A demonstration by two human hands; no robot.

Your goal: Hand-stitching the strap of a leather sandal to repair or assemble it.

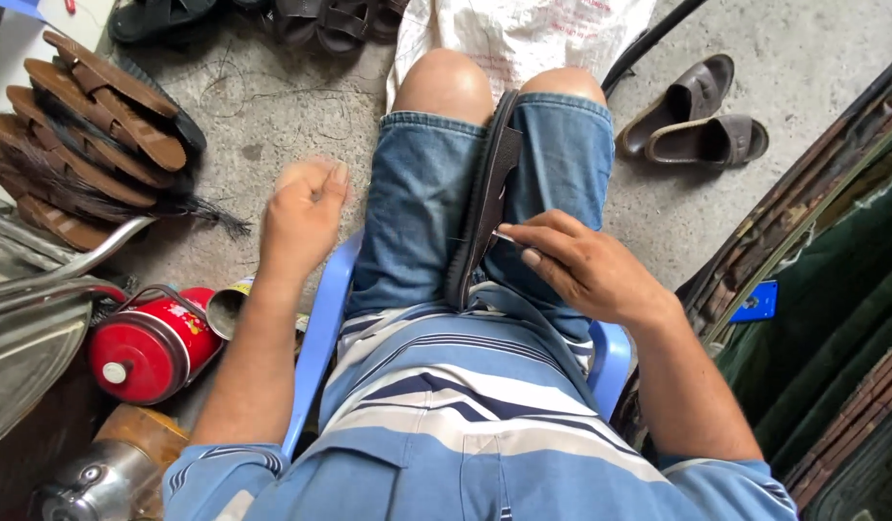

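A dark brown sandal (488, 193) stands on its edge, clamped between my thighs in blue denim shorts. My right hand (581, 265) rests on my right thigh beside the sandal, its fingers pinched on a thin metal needle (504, 236) at the sandal's edge. My left hand (304, 217) is raised to the left of my left thigh, closed in a fist with the thumb on top; a thin thread seems to run from it, hard to make out. I sit on a blue plastic chair (320, 328).
A stack of brown sandal soles (79, 135) lies at the far left. A red metal canister (151, 342) and a tin sit by the chair. A pair of brown slippers (697, 116) lies on the concrete at the right. More dark sandals lie at the top.
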